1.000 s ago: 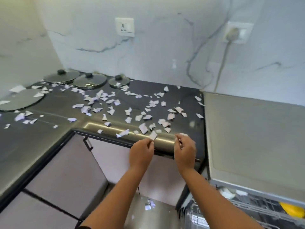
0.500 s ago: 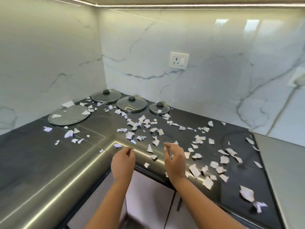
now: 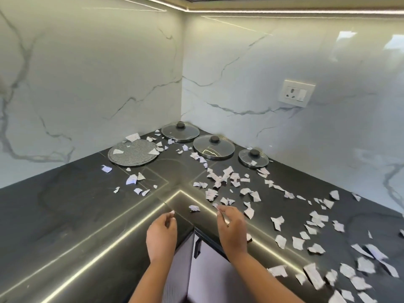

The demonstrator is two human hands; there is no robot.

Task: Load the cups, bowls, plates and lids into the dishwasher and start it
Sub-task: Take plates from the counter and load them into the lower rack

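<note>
Corner of a dark stone countertop [image 3: 65, 215] under a white marble backsplash [image 3: 284, 62], with torn paper scraps [image 3: 211, 194] all over it. The task items in view sit at the back of the corner: large glass lid [image 3: 180, 134], middle glass lid [image 3: 213, 149], small glass lid [image 3: 260, 159], plus a flat grey speckled plate [image 3: 133, 157] to their left. Dishwasher not in frame. Left hand [image 3: 161, 235] and right hand [image 3: 232, 229] hover at the counter's inner edge, well short of the lids, fingers loosely curled; can't tell if either pinches a scrap. Handling guess: the lids are rigid, slick, breakable glass with metal rims and moderate weight, so take each by its black centre knob [image 3: 214, 139], not the rim. The plate lies flush, so lever up its rim and tip the scraps off it first.
</note>
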